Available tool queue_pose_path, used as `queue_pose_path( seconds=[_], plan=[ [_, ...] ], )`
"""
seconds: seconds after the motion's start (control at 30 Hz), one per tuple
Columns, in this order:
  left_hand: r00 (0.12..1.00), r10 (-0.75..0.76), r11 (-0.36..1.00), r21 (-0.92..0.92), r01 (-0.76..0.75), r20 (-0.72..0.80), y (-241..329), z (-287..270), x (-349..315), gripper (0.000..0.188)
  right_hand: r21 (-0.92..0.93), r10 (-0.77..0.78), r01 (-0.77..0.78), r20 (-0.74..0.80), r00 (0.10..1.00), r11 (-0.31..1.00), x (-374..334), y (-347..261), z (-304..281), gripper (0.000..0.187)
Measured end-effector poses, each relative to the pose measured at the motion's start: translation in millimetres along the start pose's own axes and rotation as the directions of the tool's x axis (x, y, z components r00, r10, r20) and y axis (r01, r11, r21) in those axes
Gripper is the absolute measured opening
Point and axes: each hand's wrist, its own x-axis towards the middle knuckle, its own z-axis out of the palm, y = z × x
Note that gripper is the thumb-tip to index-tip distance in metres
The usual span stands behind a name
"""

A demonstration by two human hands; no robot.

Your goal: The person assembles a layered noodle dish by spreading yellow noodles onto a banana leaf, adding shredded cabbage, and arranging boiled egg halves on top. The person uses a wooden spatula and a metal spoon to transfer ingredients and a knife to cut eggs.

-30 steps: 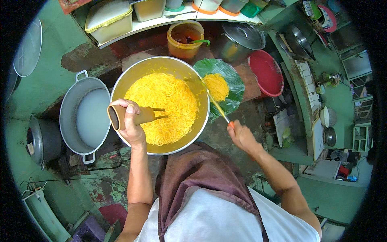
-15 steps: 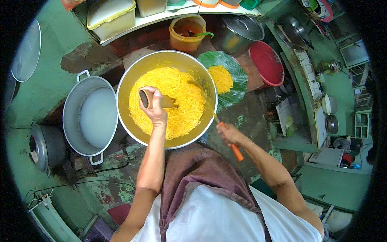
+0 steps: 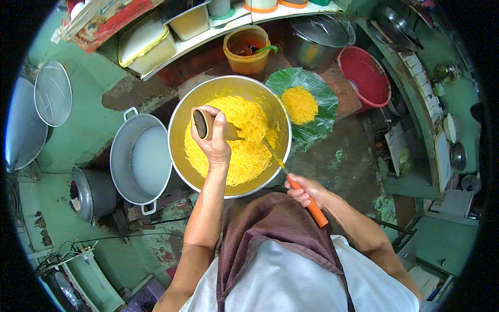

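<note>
A large metal bowl (image 3: 178, 117) full of yellow noodles (image 3: 236, 161) sits in front of me. Over the noodles, my left hand (image 3: 214, 139) is wrapped round a thick brown bamboo-like handle (image 3: 206, 125). Its narrow end points into the noodles, where the tip is hidden. Lower right of the bowl, my right hand (image 3: 306, 192) grips the orange handle (image 3: 315, 212) of a long metal utensil. That shaft crosses the bowl's right rim, and its working end is buried in the noodles. Beside the bowl, a green leaf (image 3: 325, 109) carries a small mound of yellow noodles (image 3: 300, 105).
Left of the bowl stands a two-handled pot (image 3: 148, 156) of cloudy liquid. An orange bucket (image 3: 247, 62) with red contents and a lidded pot (image 3: 317, 44) stand behind. A red basin (image 3: 366, 78) is at the far right, and a dark lidded pot (image 3: 93, 195) at the left.
The head view has shifted, moving the scene slightly rightward. My right hand's utensil has moved inward from the bowl's right wall into the noodles. My left hand keeps its hold on the bamboo-like handle.
</note>
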Motion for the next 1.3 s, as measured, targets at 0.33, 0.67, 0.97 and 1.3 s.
queue_pose_path(
  seconds=[0.33, 0.67, 0.97, 1.3],
  plan=[
    [0.986, 0.078, 0.983, 0.151, -0.1, 0.148, 59.9, 100.0, 39.8, 0.01, 0.326, -0.015, -0.117, 0.376, 0.927, 0.938, -49.3, -45.2, -22.3, 0.035],
    [0.974, 0.151, 0.972, -0.205, -0.115, 0.168, 67.5, 201.2, 85.2, 0.009, 0.359, -0.13, 0.013, 0.304, 0.944, 0.933, -110.2, -113.8, -102.7, 0.035],
    [0.992, 0.129, 0.977, -0.171, -0.13, -0.019, 40.3, 118.2, 62.7, 0.011, -0.901, -0.761, 0.052, -0.332, 0.558, 0.432, -13.7, -96.0, -188.2, 0.038],
    [0.966, 0.201, 0.971, 0.164, -0.174, -0.16, -58.5, -33.6, 36.4, 0.013, -0.913, -0.542, -0.032, -0.269, 0.796, 0.406, 9.8, -102.5, -32.4, 0.042]
  ],
)
